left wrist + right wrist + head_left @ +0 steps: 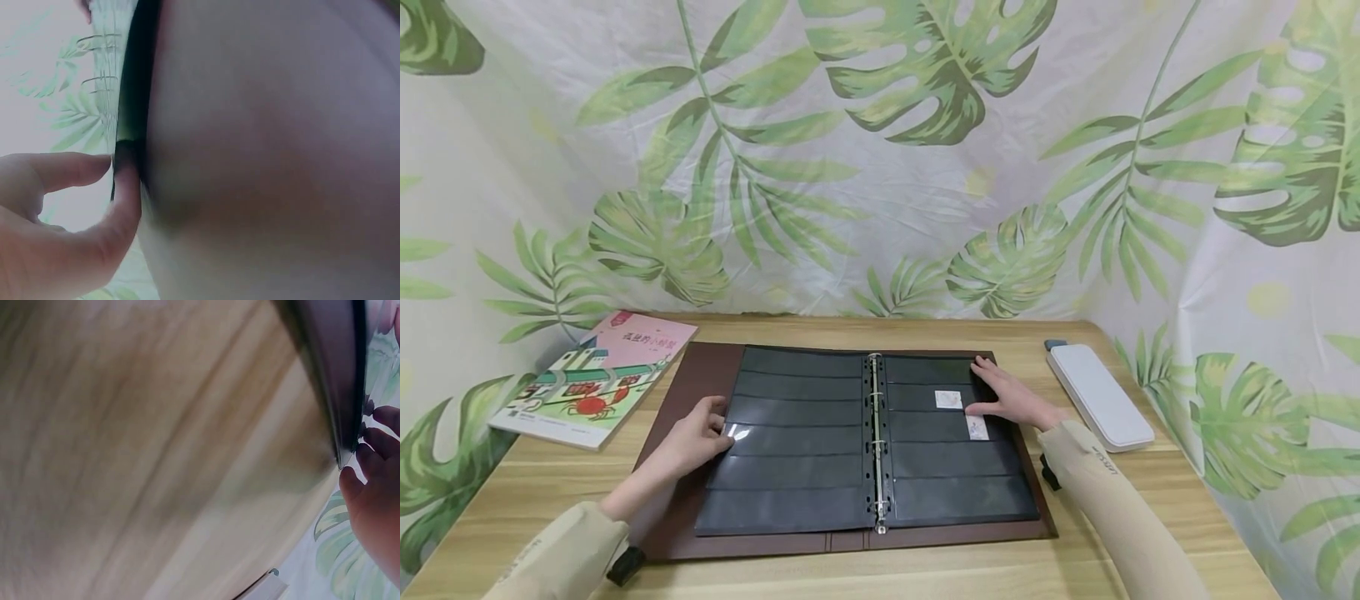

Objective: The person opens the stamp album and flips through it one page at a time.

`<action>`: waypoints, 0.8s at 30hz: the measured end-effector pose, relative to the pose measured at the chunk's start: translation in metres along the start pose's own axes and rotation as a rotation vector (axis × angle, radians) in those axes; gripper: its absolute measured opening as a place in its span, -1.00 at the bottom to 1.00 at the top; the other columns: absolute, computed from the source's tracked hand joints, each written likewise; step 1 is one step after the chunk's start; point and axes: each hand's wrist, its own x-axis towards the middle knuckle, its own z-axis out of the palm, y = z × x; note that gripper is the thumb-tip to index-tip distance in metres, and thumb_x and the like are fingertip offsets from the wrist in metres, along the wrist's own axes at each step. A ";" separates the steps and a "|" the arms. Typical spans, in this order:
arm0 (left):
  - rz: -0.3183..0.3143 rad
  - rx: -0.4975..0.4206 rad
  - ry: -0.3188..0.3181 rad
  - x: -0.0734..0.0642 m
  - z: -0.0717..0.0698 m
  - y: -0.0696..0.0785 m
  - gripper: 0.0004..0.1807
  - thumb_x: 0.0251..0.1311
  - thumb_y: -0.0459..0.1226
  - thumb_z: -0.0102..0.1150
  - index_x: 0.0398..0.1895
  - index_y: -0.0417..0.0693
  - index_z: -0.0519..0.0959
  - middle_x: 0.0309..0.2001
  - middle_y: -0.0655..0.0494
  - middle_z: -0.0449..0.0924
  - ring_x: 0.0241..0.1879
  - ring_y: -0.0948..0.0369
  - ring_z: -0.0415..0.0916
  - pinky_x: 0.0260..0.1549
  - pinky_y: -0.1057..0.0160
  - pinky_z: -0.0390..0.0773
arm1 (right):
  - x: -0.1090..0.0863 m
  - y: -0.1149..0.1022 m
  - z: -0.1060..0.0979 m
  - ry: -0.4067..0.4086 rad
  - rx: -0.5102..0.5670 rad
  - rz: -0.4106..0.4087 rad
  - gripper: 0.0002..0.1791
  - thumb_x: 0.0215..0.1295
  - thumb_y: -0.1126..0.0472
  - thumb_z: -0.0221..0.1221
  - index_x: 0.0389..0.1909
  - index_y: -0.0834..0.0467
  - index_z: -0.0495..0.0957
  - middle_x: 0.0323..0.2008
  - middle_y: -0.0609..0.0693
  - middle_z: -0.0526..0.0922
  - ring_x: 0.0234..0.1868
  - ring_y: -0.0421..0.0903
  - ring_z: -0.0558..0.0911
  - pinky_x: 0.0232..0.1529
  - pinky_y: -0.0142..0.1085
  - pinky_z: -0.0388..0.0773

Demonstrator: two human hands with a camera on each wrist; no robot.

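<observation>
A brown ring-bound stamp album (707, 367) lies spread on the table, with black pocket pages on both sides of its metal rings (877, 450). My left hand (696, 437) pinches the outer edge of the left page (797, 467) between thumb and finger. In the left wrist view that hand (75, 250) has the dark page edge between its fingertips. My right hand (1015, 402) rests with fingers spread on the outer edge of the right page (955, 487). Close to its thumb are two small pale stamps, an upper stamp (948, 399) and a lower stamp (977, 428).
A picture book with a red crab (595, 383) lies left of the album, by the back. On the right stands a long white case (1101, 396), just beyond my right forearm. The wooden table (925, 575) meets a leaf-patterned curtain (880, 208) behind.
</observation>
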 end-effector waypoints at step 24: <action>0.298 0.480 0.074 -0.008 0.020 -0.011 -0.04 0.13 0.06 0.35 0.43 -0.38 0.25 0.43 -0.47 0.18 0.41 -0.45 0.08 0.17 -0.48 0.24 | 0.002 0.002 0.001 -0.002 -0.109 -0.038 0.07 0.28 -0.22 0.23 0.55 0.32 -0.03 0.57 0.34 -0.16 0.58 0.32 -0.08 0.50 0.22 -0.01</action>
